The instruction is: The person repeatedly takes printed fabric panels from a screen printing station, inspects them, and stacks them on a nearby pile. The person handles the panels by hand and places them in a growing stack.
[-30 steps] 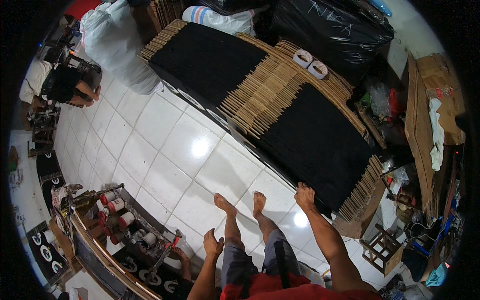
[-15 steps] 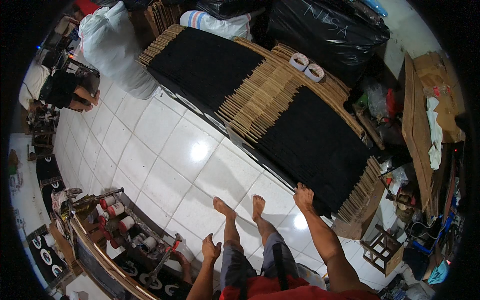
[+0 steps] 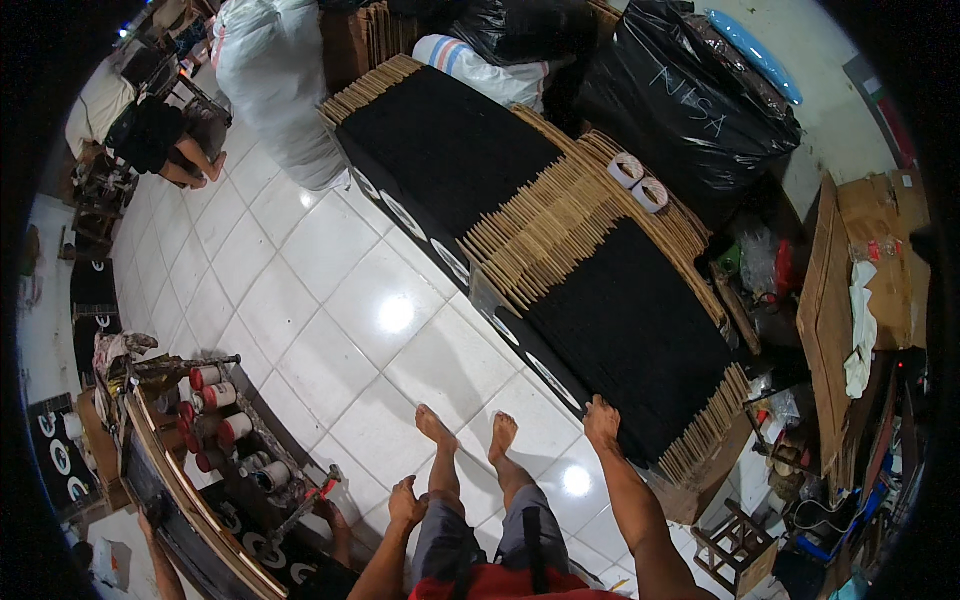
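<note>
A long stack of thin brown boards (image 3: 545,235), edges showing in the middle and at both ends, carries two stretches of black cloth (image 3: 620,320). On the near side a black panel with white oval prints (image 3: 545,375) hangs along the stack's edge. My right hand (image 3: 602,423) is closed on the near right corner of this black cloth panel. My left hand (image 3: 407,502) hangs beside my left knee, fingers loosely curled and apart, with nothing visible in it.
Two tape rolls (image 3: 638,182) lie on the far boards. A large white sack (image 3: 275,90) and a black bag (image 3: 690,100) stand behind. A rack with red-and-white cans (image 3: 215,395) is at left, a small wooden stool (image 3: 735,550) at lower right. Other people's limbs show at left.
The view has shifted, with the stack now lower and farther right. The near black panel shows more of its oval prints at my right hand. Another person's arm appears at lower left.
</note>
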`<state>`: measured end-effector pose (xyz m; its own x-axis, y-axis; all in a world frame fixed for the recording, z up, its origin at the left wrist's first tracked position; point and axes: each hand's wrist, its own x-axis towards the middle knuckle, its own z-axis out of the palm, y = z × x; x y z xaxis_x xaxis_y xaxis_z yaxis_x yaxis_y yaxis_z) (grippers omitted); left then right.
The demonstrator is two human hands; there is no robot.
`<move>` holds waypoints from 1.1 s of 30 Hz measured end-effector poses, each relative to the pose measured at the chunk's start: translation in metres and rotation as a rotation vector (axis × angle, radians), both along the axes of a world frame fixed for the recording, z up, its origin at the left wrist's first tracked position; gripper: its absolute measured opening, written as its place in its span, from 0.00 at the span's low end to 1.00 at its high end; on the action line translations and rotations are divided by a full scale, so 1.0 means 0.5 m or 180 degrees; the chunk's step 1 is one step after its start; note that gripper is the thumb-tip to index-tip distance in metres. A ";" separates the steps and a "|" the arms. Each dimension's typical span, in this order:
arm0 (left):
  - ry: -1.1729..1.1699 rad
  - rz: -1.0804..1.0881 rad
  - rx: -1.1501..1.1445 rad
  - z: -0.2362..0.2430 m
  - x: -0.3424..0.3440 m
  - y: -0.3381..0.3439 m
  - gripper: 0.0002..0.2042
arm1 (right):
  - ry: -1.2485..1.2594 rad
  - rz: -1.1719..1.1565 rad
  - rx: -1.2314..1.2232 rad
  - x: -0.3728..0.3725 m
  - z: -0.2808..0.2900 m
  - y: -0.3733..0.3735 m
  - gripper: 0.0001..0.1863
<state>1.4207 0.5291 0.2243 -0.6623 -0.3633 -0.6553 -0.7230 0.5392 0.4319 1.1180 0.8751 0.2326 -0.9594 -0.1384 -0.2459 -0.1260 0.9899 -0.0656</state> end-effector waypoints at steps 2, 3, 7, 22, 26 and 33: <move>-0.0046 0.0002 0.0033 -0.003 0.009 -0.006 0.28 | -0.0065 -0.0083 0.0099 0.000 0.006 -0.004 0.09; -0.0100 0.0031 0.0053 -0.003 0.016 -0.008 0.28 | -0.0075 -0.0072 0.0052 -0.001 0.011 -0.007 0.09; -0.0131 -0.0011 0.0009 0.004 0.039 -0.016 0.28 | 0.0064 -0.0100 -0.0120 0.004 0.071 -0.024 0.11; 0.0002 0.0582 0.0476 0.070 0.076 -0.132 0.29 | -0.0122 0.0470 -0.0469 0.167 0.243 -0.250 0.13; -0.0150 0.0628 0.0340 0.063 0.105 -0.225 0.30 | -0.0634 0.0751 -0.0411 0.203 0.237 -0.348 0.15; -0.0284 0.1319 0.0292 0.066 0.167 -0.401 0.30 | -0.0975 0.0703 -0.0439 0.125 0.120 -0.423 0.15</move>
<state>1.5043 0.3286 0.2571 -0.4120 -0.5241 -0.7454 -0.9070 0.1578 0.3904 1.1807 0.6637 0.2928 -0.7881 -0.3847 -0.4804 -0.2887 0.9204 -0.2635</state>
